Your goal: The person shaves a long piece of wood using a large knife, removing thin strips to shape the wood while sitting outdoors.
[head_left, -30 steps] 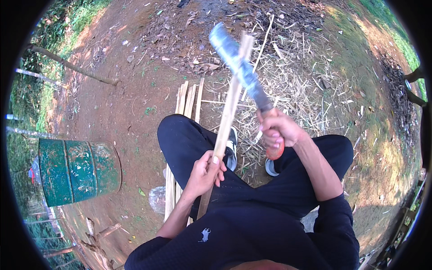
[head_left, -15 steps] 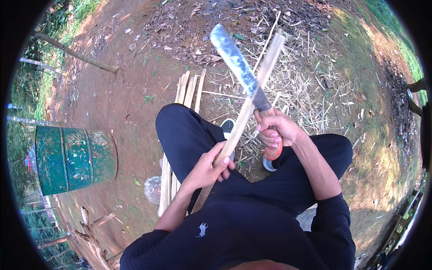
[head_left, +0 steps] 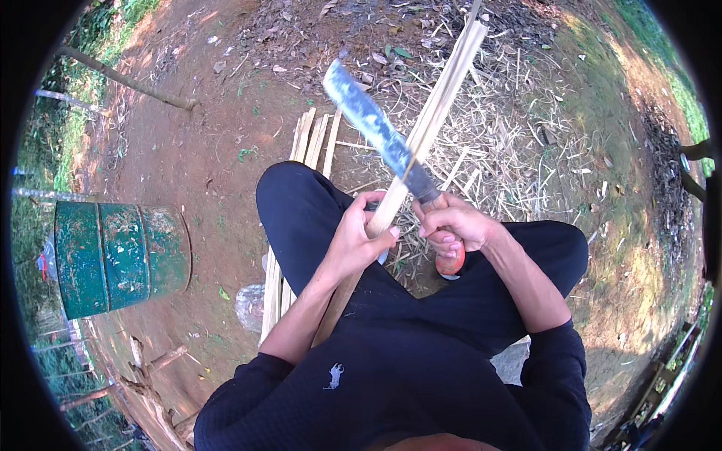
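My left hand is closed round a long pale wooden strip, which slants from beside my body up and away to the right. In my right hand is the orange-ended handle of a machete. Its broad, blotchy blade points up to the left and crosses the strip just beyond my left hand, lying against it or very near. Part of the strip is hidden behind my left hand and forearm. Several similar wooden strips lie on the ground along my left leg.
Thin shavings litter the ground ahead and to the right. A dented green drum stands at the left. Near my left leg lies a clear, roundish object. Rough branches rise at the lower left, and dry leaves cover the far ground.
The machete has come lower and to the left along the strip. My left hand has shifted up and forward, and the strip's far end reaches farther out.
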